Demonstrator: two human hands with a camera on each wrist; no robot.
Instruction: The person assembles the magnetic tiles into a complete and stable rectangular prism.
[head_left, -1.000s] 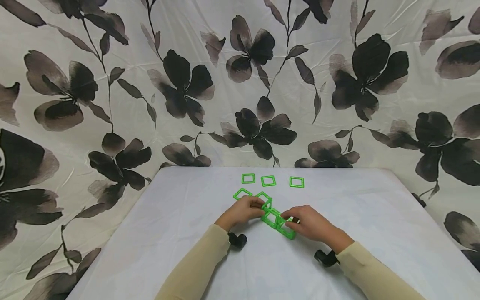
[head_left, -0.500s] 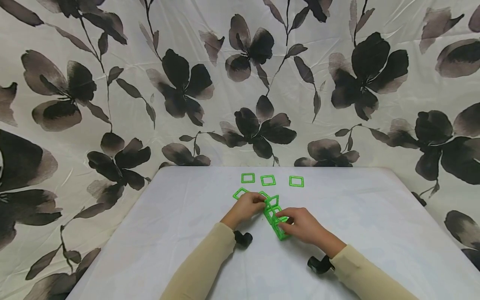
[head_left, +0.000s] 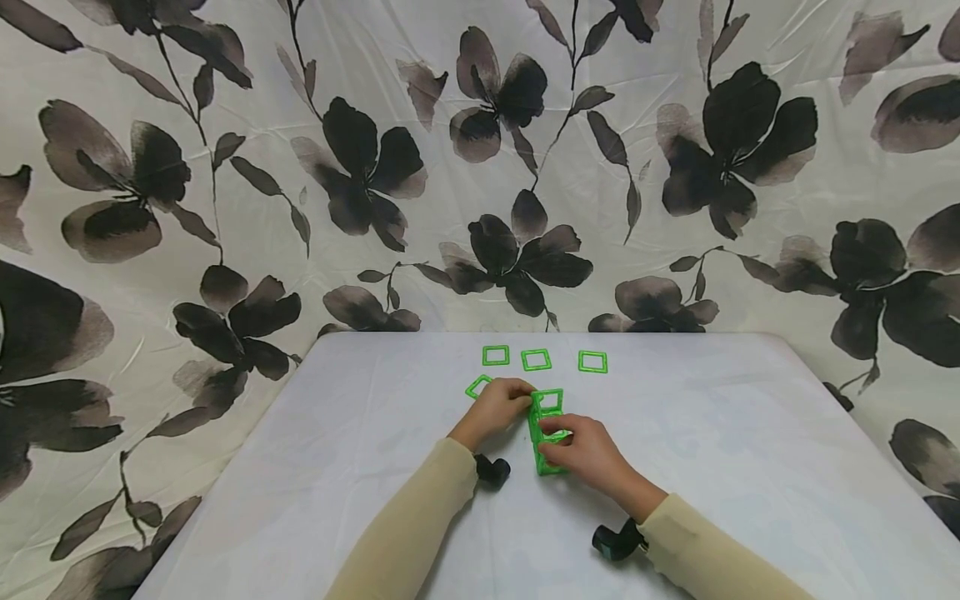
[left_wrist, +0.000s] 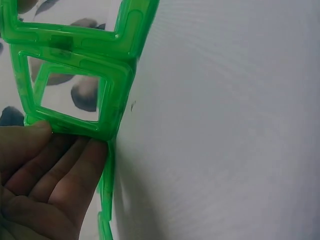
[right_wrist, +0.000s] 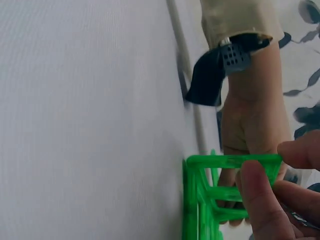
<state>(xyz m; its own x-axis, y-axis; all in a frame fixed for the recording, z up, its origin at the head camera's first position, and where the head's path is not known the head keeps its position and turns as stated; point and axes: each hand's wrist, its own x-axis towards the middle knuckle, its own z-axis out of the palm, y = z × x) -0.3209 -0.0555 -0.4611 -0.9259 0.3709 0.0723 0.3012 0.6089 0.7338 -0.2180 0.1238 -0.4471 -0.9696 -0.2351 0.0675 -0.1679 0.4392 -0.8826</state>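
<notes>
A row of joined green square-framed magnetic tiles (head_left: 536,433) stands on the white table, running away from me. My left hand (head_left: 495,410) is at its far end; in the left wrist view the thumb (left_wrist: 37,129) lies on the lower edge of a tile frame (left_wrist: 122,95), with the fingers curled behind that edge. Nearer me, my right hand (head_left: 588,457) pinches a tile in the row between thumb and fingers. In the right wrist view that tile (right_wrist: 215,161) shows edge-on, and the left hand (right_wrist: 255,132) appears beyond it. My hands hide part of the row.
Three loose green tiles lie apart at the back: one on the left (head_left: 495,363), one in the middle (head_left: 537,368) and one on the right (head_left: 592,371). Another loose tile (head_left: 471,391) is partly covered by my left hand. A floral cloth (head_left: 510,167) hangs behind the table.
The tile row has turned from slanting to almost straight away from me. My right hand has moved left with it, and my left hand has shifted slightly right and away.
</notes>
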